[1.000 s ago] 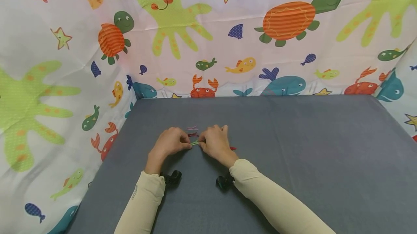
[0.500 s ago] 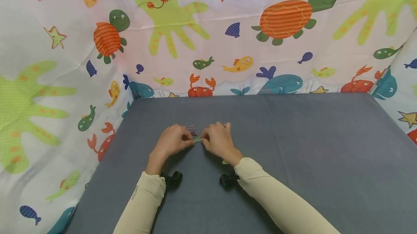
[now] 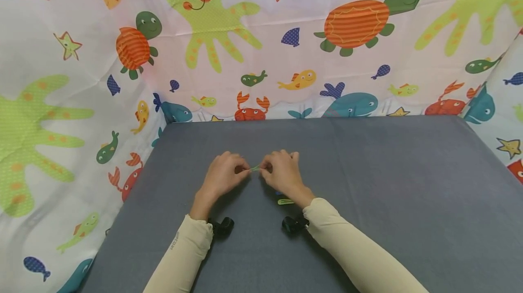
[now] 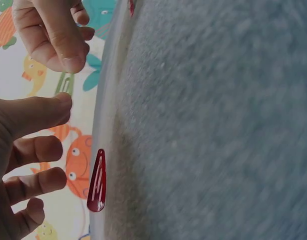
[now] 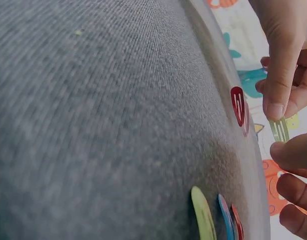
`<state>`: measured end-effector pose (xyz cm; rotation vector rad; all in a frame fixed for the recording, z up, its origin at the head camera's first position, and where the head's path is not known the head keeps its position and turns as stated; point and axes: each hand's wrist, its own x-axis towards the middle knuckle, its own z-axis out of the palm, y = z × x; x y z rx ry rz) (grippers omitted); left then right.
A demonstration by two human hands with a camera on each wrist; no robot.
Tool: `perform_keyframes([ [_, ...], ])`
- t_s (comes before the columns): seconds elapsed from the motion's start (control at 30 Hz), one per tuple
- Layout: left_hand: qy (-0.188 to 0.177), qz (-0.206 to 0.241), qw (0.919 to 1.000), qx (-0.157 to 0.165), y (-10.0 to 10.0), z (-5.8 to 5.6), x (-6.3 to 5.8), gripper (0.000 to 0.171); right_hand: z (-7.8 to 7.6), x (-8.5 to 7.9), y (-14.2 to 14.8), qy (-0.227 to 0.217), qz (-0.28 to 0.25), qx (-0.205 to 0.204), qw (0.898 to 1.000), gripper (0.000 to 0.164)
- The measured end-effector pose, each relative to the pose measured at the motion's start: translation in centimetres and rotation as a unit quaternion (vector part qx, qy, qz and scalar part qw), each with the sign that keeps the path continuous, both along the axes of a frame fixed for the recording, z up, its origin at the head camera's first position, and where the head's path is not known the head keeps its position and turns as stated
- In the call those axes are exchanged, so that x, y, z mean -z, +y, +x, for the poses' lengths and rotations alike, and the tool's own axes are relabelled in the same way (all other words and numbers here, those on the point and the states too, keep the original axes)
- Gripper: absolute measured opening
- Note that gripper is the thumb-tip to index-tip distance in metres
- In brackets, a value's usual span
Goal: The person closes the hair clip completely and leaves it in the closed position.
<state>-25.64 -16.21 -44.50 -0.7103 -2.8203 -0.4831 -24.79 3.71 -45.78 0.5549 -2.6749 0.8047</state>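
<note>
A green hair clip is held up above the grey table between both hands. My left hand pinches one end of it, and my right hand pinches the other. In the left wrist view, the thumb and fingertips cover both ends of the green clip. Beneath the hands, a dark red hair clip lies on the table beside a pink one. Nearer the right wrist are a yellow-green clip, a blue clip and a red clip.
A grey cloth covers the table. Behind and to the left hangs a white curtain printed with sea animals. Dark wrist cameras sit under each forearm, close above the table.
Both hands have lifted the green clip and carried it slightly away and to the right. In the head view the yellow-green and blue clips show now, while the pink and dark red ones are hidden.
</note>
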Motion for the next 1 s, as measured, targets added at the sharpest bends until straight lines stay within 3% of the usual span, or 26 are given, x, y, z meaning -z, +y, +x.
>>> perform_keyframes([
  [0.33,0.018,0.031,0.9993,0.008,1.2,0.3,0.3,0.005,0.5,0.0,1.5,-0.001,-0.03,0.005,1.0,0.011],
  [0.63,0.02,0.034,0.9992,0.005,2.3,0.7,0.4,0.006,0.9,0.3,2.5,0.008,-0.043,0.006,0.999,0.011],
  [1.0,0.024,0.041,0.9987,0.02,3.0,1.0,0.5,0.008,1.4,0.4,3.5,-0.011,-0.07,-0.003,0.998,0.009],
])
